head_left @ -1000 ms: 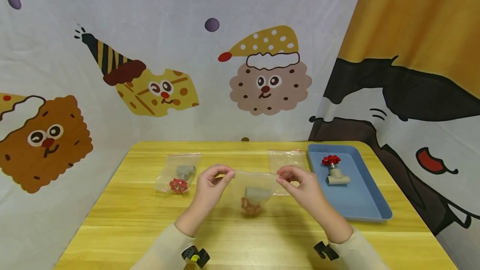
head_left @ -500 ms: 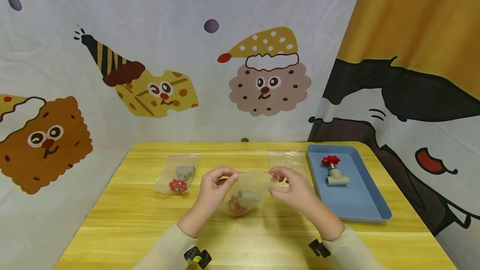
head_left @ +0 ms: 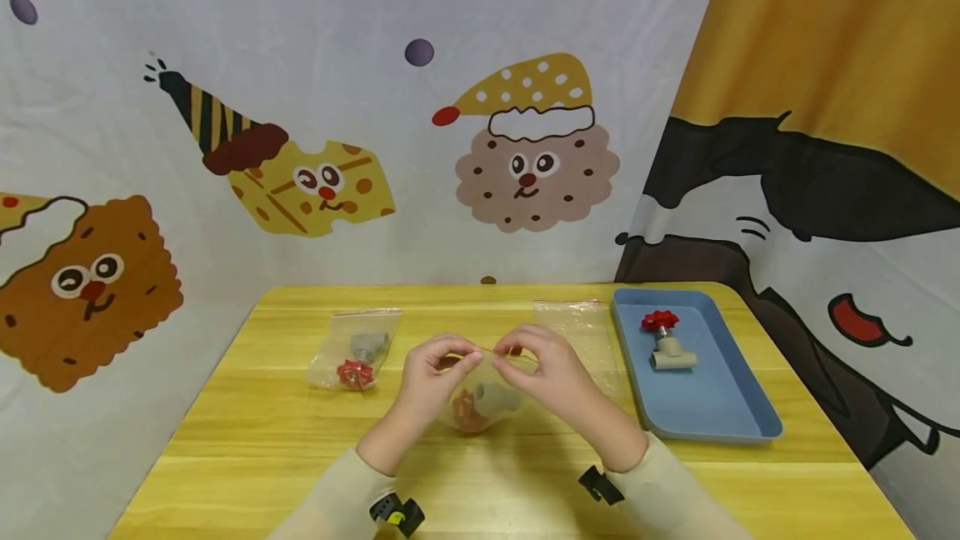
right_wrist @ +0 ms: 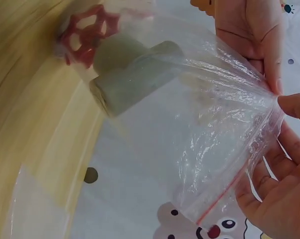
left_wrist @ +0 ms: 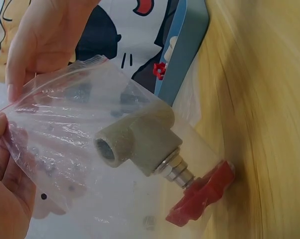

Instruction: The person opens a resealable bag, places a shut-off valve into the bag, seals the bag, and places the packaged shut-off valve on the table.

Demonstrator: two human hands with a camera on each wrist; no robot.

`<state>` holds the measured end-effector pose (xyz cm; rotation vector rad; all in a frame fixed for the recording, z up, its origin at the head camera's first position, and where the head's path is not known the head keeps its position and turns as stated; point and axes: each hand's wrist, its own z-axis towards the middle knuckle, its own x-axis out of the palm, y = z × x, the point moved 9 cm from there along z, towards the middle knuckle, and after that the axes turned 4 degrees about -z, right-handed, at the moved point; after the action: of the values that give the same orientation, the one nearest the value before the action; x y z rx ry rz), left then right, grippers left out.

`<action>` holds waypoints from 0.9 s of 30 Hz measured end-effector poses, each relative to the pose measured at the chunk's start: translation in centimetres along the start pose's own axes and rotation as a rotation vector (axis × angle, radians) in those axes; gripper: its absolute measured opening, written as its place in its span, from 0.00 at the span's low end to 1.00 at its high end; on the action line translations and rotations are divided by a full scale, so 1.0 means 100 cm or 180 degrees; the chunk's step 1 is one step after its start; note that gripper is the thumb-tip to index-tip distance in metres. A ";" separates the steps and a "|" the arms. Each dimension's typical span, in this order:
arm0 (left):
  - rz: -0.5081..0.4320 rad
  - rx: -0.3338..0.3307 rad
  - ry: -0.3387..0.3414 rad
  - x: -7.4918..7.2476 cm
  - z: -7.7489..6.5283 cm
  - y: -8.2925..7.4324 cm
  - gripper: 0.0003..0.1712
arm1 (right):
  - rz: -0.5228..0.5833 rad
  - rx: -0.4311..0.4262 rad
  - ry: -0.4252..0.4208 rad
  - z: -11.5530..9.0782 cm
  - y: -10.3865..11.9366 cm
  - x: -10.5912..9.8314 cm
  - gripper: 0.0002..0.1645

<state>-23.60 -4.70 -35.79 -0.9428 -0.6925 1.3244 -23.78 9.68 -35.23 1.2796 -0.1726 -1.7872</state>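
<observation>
A clear zip-lock bag (left_wrist: 65,134) with a red seal line hangs between my hands, over the table. Inside it lies a valve (left_wrist: 140,137) with a grey tee body, a metal stem and a red handwheel (right_wrist: 87,35). My left hand (head_left: 431,382) pinches the bag's top edge between thumb and finger. Close beside it, my right hand (head_left: 555,377) pinches the same edge. The wrist views show the fingertips of both hands nearly meeting at the seal. The handwheel hangs lowest, near the tabletop.
Another bagged valve (head_left: 360,357) lies on the wooden table (head_left: 262,440) at the left. A flat clear bag (head_left: 577,336) lies behind my right hand. At the right, a blue tray (head_left: 712,402) holds a loose valve (head_left: 670,348). A printed curtain (head_left: 337,23) hangs behind.
My right hand has moved left along the bag's top edge, from the far corner to beside my left hand. The bagged valve has swung slightly left. My left hand has barely moved.
</observation>
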 end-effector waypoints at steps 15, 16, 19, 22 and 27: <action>0.0135 0.0013 0.0051 0.002 0.001 -0.003 0.03 | 0.0126 -0.0068 -0.0157 0.004 0.004 0.003 0.02; 0.0143 0.0022 0.0058 0.003 0.001 -0.004 0.03 | 0.0135 -0.0082 -0.0175 0.003 0.005 0.003 0.02; 0.0182 0.0016 0.0070 0.003 0.002 -0.006 0.03 | 0.0141 -0.0116 -0.0212 0.003 0.006 0.002 0.02; 0.0235 0.0015 0.0074 0.003 0.002 -0.008 0.03 | 0.0131 -0.0164 -0.0245 0.004 0.006 0.002 0.03; 0.0291 0.0041 0.0083 0.003 0.003 -0.010 0.03 | 0.0075 -0.0213 -0.0293 0.004 0.007 0.001 0.02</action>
<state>-23.33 -4.33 -34.81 -0.9893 -0.6264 1.3928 -23.71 9.04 -34.73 1.1448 -0.1772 -1.8179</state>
